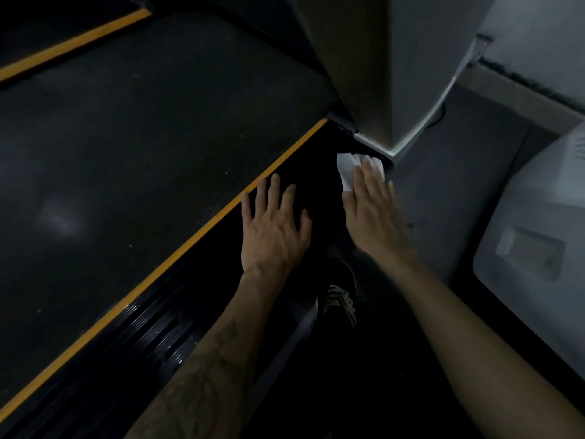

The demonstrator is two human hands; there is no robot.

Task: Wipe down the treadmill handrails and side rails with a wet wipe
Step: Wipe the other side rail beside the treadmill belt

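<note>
R hand [373,207] lies flat, fingers straight and together, pressing a white wet wipe [346,167] onto the black side rail [221,264] at approx 12 o'clock of the palm — wipe sits right at the base of the grey upright [380,74]. L hand [273,228] rests on the same rail at 9 o'clock of the R, fingers spread apart, holding nothing. Yellow stripe [190,245] runs btwn rail and dark belt [126,137]. Black laced shoe [338,296] at 6 o'clock, below the hands.

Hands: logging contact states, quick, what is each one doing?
Left hand: open, flat on the side rail.
Right hand: open, pressing the wipe.
</note>
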